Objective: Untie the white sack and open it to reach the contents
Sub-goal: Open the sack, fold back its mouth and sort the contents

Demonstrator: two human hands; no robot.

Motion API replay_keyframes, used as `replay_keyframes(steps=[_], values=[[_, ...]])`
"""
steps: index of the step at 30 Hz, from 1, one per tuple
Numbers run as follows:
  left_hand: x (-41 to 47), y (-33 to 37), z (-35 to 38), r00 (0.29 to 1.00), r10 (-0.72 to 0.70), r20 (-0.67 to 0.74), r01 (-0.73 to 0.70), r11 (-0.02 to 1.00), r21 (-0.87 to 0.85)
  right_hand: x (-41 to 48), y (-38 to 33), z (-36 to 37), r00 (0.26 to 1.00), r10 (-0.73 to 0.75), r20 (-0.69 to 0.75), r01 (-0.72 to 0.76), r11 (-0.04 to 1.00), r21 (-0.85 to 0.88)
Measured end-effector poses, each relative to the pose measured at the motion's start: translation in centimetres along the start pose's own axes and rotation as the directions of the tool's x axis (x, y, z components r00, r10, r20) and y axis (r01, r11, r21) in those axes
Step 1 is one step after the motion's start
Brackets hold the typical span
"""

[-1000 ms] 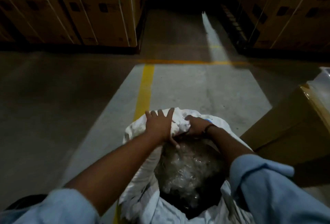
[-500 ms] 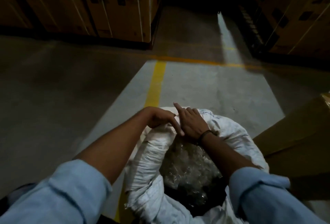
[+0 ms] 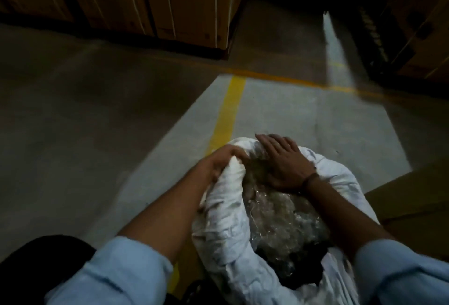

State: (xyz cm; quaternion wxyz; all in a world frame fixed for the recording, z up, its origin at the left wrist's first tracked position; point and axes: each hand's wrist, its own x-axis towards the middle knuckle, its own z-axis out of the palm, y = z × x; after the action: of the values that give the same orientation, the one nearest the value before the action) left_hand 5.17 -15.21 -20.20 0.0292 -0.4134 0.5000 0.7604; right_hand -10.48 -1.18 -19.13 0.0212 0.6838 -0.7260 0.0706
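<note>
**White sack open on the warehouse floor, both hands at its rim**

Grey concrete floor [image 3: 97, 134], crossed by a yellow painted line [image 3: 226, 120] running toward the camera and under the sack. At the far left, stacked cardboard cartons [image 3: 170, 1] strapped with pale bands; more cartons [image 3: 418, 37] in shadow at the far right. Low in the frame, just right of centre, the white sack [image 3: 228, 219], mouth already spread and its cloth rolled back into a thick rim. Inside, crumpled clear plastic wrap [image 3: 279, 217] over something dark (too dim to identify). At the right edge, touching or just beside the sack, a brown cardboard box [image 3: 408, 197]. Light blue sleeves [image 3: 126, 270] pushed up both forearms. Left hand [image 3: 222, 161] closed around the sack's left rim, bunching the cloth. Right hand [image 3: 284, 161] spread flat, fingers together, pressing on the far rim and the plastic beneath. Thin dark band [image 3: 309, 179] at the right wrist.
</note>
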Motion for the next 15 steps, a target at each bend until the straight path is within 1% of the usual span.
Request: replay_keyframes(steps=[1, 2, 3, 4, 5, 6, 7, 8, 9, 10, 11, 12, 13, 14, 15], values=[[-0.2, 0.6, -0.3, 0.998, -0.001, 0.064, 0.007, 0.996, -0.091, -1.1, -1.4, 0.0, 0.997, 0.023, -0.071, -0.014, 0.992, 0.126], [0.0, 1.2, -0.4, 0.997, 0.007, 0.077, 0.005, 0.987, -0.159, -2.2, -3.4, 0.4, 0.986, 0.119, -0.117, -0.079, 0.951, 0.298], [0.1, 1.7, -0.1, 0.998, 0.013, 0.055, -0.001, 0.975, -0.220, -2.9, -5.9, 1.4, 0.958, 0.260, -0.116, -0.177, 0.863, 0.474], [0.0, 2.4, 0.5, 0.999, 0.026, 0.045, -0.012, 0.957, -0.290, -3.2, -8.4, 2.5, 0.917, 0.392, -0.071, -0.272, 0.745, 0.608], [0.3, 3.1, 1.1, 0.999, 0.044, 0.022, -0.033, 0.934, -0.356, -3.2, -10.5, 3.8, 0.874, 0.486, -0.011, -0.344, 0.634, 0.692], [0.5, 3.6, 1.5, 0.997, 0.064, -0.033, -0.072, 0.911, -0.407, -3.1, -12.3, 5.0, 0.839, 0.543, 0.037, -0.389, 0.551, 0.739], [0.8, 4.0, 1.9, 0.993, 0.076, -0.088, -0.107, 0.895, -0.433, -3.1, -13.3, 6.2, 0.812, 0.579, 0.069, -0.417, 0.493, 0.764], [0.8, 4.1, 1.8, 0.988, 0.080, -0.135, -0.133, 0.888, -0.441, -3.0, -13.7, 6.7, 0.793, 0.602, 0.095, -0.447, 0.468, 0.762], [0.9, 4.0, 1.7, 0.984, 0.085, -0.154, -0.145, 0.890, -0.431, -3.0, -13.7, 6.8, 0.777, 0.619, 0.113, -0.482, 0.470, 0.739], [1.0, 3.8, 1.5, 0.987, 0.086, -0.136, -0.135, 0.906, -0.402, -3.0, -13.5, 6.8, 0.769, 0.625, 0.136, -0.520, 0.486, 0.702], [1.0, 3.8, 1.3, 0.988, 0.073, -0.138, -0.116, 0.935, -0.335, -3.1, -13.4, 6.6, 0.760, 0.628, 0.169, -0.560, 0.500, 0.660], [1.0, 3.6, 1.3, 0.979, 0.049, -0.199, -0.093, 0.972, -0.215, -3.4, -13.4, 6.4, 0.752, 0.629, 0.197, -0.591, 0.511, 0.624], [1.0, 3.4, 1.4, 0.964, 0.041, -0.262, -0.059, 0.996, -0.060, -3.7, -13.6, 6.3, 0.746, 0.633, 0.209, -0.610, 0.523, 0.595], [0.2, 3.2, 1.9, 0.945, 0.040, -0.326, -0.004, 0.994, 0.111, -3.9, -13.9, 6.2, 0.743, 0.634, 0.213, -0.622, 0.539, 0.568], [-0.5, 2.7, 2.5, 0.936, 0.012, -0.352, 0.077, 0.968, 0.239, -3.9, -14.3, 6.0, 0.732, 0.644, 0.224, -0.646, 0.550, 0.529]])
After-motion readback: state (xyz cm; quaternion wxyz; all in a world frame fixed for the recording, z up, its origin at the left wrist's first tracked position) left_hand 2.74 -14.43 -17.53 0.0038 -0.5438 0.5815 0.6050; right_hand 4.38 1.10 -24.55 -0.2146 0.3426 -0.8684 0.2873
